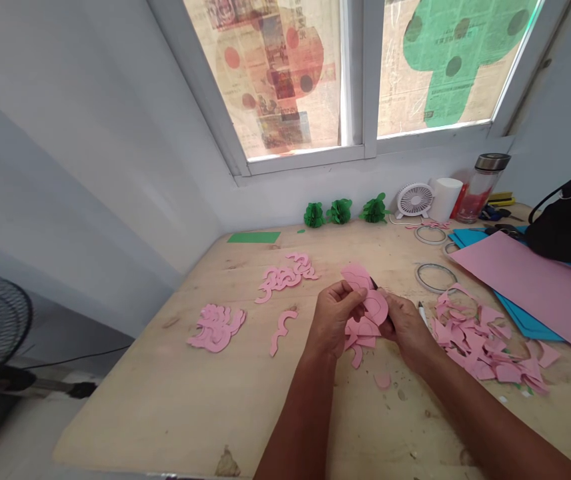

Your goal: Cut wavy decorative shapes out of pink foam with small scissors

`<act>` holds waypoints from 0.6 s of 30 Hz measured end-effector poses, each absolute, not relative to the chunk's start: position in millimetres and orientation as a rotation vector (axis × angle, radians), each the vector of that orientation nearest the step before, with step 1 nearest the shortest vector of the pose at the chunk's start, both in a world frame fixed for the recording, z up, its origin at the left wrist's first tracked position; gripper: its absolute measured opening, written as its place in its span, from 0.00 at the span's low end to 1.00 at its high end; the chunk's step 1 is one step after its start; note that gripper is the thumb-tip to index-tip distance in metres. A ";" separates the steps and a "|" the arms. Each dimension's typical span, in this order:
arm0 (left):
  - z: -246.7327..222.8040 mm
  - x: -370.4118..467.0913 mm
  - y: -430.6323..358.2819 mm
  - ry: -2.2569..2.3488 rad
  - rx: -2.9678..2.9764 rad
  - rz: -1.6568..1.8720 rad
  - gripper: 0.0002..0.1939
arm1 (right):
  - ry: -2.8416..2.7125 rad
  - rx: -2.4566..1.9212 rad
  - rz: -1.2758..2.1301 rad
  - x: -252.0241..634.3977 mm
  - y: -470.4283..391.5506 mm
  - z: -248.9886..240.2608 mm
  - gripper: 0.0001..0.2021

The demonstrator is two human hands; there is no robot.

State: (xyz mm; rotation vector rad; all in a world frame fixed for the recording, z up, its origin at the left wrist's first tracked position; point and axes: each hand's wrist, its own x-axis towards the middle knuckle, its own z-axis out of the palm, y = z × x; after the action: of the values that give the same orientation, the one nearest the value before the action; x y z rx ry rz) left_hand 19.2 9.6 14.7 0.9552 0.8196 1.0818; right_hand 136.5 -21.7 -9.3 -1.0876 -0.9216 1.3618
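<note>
My left hand [338, 313] pinches a piece of pink paper [376, 308] with curved, drawn outlines on it. Against the paper's right edge, my right hand [405, 327] is closed around dark scissors [374, 284]; only a black tip shows and the handles are mostly hidden by the fingers. Beneath the hands lie more pink paper pieces [365, 328]. To the left rest a single wavy pink strip [282, 331], a stack of pink cut-outs [217, 328] and a cluster of curved pink strips [285, 275].
Pink scraps [485, 347] are heaped at the right, beside a white pen [422, 313] and a tape roll [435, 278]. Large pink sheets [540, 287] overlap blue ones. A small fan [414, 200], a glass bottle [483, 190] and green paper ornaments [340, 211] line the wall.
</note>
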 end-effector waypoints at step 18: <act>18.8 35.7 -2.2 0.900 0.952 1.308 0.12 | -1.006 -1.060 1.270 134.1 -21.8 -13.0 0.21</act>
State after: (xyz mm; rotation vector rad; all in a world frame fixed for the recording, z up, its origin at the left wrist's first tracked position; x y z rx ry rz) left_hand 35.7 -2.2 18.8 0.9517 0.9000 1.3081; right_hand 134.1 -21.8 -13.0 -1.0596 -1.0065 1.2700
